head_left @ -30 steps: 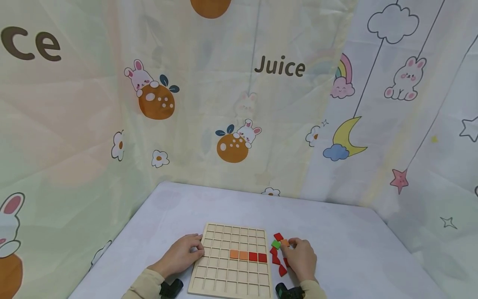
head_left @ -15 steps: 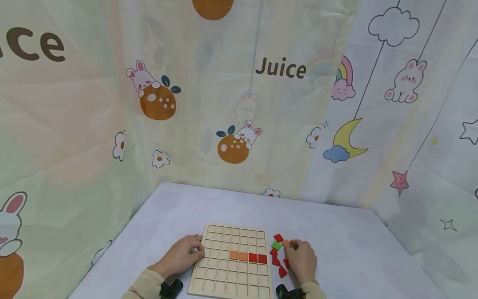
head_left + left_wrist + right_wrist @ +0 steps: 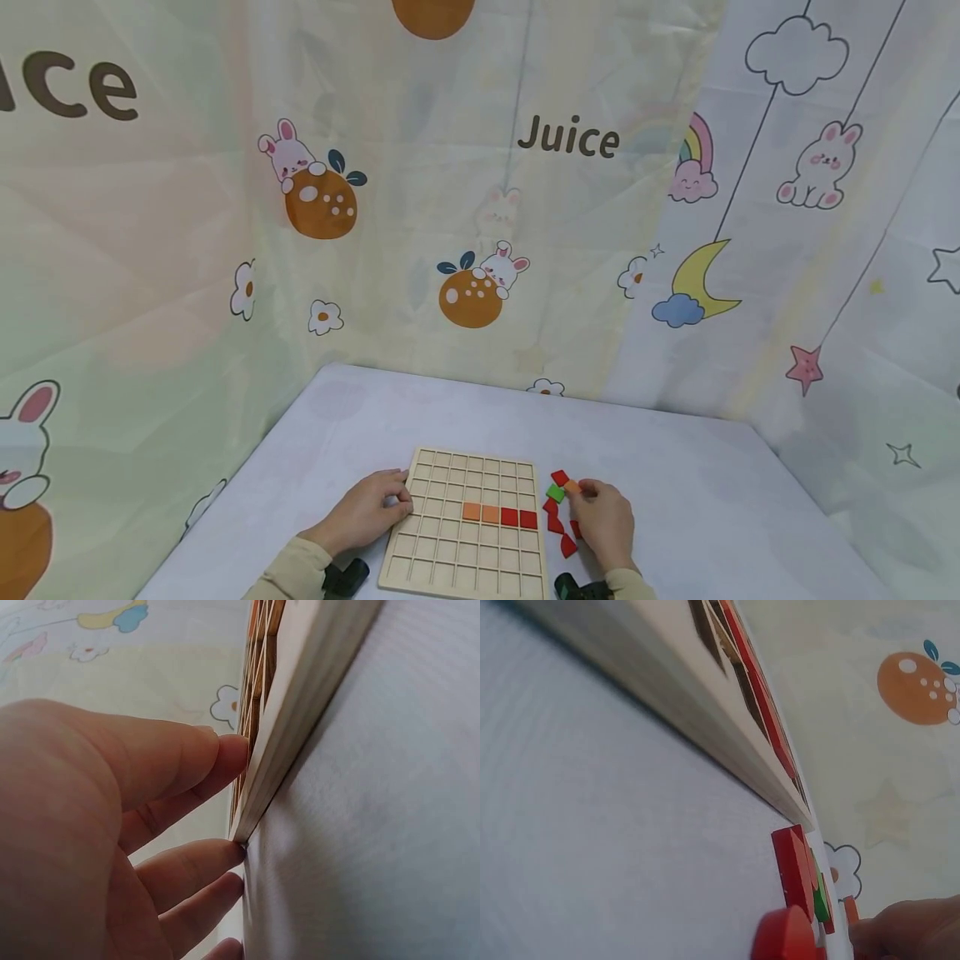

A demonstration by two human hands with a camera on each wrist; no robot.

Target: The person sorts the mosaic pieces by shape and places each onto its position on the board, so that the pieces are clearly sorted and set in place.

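A light wooden grid board (image 3: 442, 552) lies on the table, with a row of two orange tiles (image 3: 481, 513) and two red tiles (image 3: 518, 518) set in it. My left hand (image 3: 369, 507) rests at the board's left edge; in the left wrist view its fingertips (image 3: 231, 853) touch that edge, fingers fairly straight. Beyond the right edge, my right hand (image 3: 604, 518) pinches a loose orange tile (image 3: 572, 487) between thumb and finger. Close by lie a green tile (image 3: 555, 493) and several loose red pieces (image 3: 568, 546). The right palm is hidden.
The white table (image 3: 712, 500) spreads out behind and to the right of the board. A printed curtain (image 3: 390, 350) hangs along the table's far and left sides. Dark wrist devices (image 3: 347, 578) sit below both hands.
My right hand and the orange tile shift slightly, first right, then back left. The left hand, the board and the other tiles stay put; the head view pans a little left.
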